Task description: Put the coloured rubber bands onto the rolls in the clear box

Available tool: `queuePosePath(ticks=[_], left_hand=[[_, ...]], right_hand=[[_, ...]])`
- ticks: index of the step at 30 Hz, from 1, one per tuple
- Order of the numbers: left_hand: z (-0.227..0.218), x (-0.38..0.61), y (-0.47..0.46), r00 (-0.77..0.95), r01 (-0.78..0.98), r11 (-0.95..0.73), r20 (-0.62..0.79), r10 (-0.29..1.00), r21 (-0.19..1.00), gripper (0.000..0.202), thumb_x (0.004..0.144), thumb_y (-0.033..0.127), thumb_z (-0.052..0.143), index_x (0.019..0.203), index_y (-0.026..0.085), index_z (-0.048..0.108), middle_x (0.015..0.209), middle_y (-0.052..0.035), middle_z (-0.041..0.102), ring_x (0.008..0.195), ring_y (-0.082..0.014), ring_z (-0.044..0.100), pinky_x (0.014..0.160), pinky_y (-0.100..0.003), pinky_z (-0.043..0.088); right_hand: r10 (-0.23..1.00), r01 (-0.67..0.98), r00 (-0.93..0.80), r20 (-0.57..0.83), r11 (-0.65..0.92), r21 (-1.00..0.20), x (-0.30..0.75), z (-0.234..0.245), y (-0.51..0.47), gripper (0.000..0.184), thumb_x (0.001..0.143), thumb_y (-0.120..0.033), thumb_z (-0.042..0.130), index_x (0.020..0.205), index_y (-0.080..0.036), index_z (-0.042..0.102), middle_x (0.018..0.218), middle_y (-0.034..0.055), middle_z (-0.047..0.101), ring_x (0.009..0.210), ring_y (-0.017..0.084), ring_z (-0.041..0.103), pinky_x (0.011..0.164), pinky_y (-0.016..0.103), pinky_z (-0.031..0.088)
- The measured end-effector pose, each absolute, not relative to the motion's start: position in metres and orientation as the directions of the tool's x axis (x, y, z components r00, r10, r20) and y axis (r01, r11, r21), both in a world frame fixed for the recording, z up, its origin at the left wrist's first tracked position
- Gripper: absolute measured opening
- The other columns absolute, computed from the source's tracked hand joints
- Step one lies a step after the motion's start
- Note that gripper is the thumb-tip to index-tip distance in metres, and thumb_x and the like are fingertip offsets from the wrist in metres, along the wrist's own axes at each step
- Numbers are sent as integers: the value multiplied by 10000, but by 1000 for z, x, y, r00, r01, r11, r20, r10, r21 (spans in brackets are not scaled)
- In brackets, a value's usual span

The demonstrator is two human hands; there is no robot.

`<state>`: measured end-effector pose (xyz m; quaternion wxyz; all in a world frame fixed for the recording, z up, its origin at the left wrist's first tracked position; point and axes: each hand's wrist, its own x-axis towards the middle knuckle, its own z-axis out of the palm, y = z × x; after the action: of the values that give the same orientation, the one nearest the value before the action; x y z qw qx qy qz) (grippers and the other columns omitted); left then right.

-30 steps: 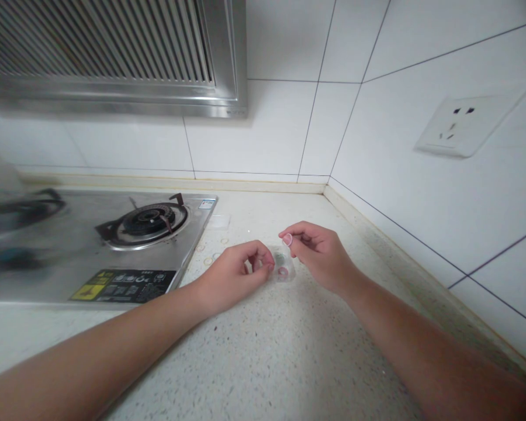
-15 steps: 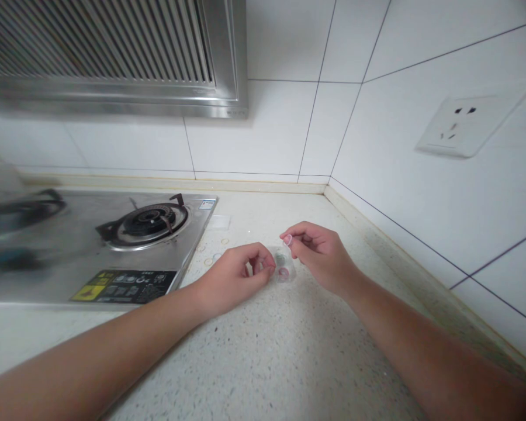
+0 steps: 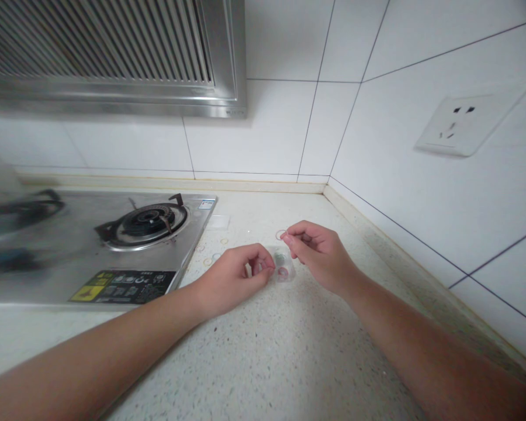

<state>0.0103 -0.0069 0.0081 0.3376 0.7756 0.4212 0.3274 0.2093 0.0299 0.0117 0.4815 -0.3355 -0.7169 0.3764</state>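
Observation:
A small clear plastic bag [image 3: 283, 264] with a few small coloured rings inside lies on the speckled countertop [image 3: 289, 351]. My left hand [image 3: 234, 275] pinches the bag's left edge, fingers curled. My right hand [image 3: 318, 252] is just to the right of the bag and pinches a small pale ring [image 3: 280, 235] between thumb and forefinger, slightly above the bag. Several small rings [image 3: 214, 254] lie loose on the counter to the left of the bag.
A steel gas hob [image 3: 114, 245] with a burner [image 3: 146, 221] takes up the left. A range hood [image 3: 114, 58] hangs above it. White tiled walls meet in the corner behind; a wall socket [image 3: 462, 126] is on the right wall.
My right hand has shifted its pinch slightly, so the small ring now sticks out at the fingertips. My left hand and the bag stay in place.

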Motion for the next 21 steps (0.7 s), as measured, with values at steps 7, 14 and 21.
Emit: queuePosePath(ticks=[7,14,21], left_hand=[[9,10,-8,433,434,-420,224,873,797,98,874,235,547,871,173,622,727,22,569,638,-92,468,560,-201,366],[10,9,-8,440,441,-421,218,871,793,107,879,241,539,868,174,622,733,18,575,647,-96,476,566,-204,372],[9,9,-8,447,444,-430,222,867,786,112,879,245,535,871,173,620,739,15,584,649,-98,481,572,-208,377]], right_hand=[[845,118,-316,432,487,-866,210,11,31,119,862,-290,662,858,-171,659,652,-17,587,574,78,511,497,194,381],[844,119,-320,431,487,-865,209,11,30,135,860,-302,663,845,-169,645,644,-19,570,572,81,501,485,197,363],[836,132,-332,437,500,-856,210,11,31,179,877,-341,642,848,-165,638,650,-17,574,575,81,510,504,200,388]])
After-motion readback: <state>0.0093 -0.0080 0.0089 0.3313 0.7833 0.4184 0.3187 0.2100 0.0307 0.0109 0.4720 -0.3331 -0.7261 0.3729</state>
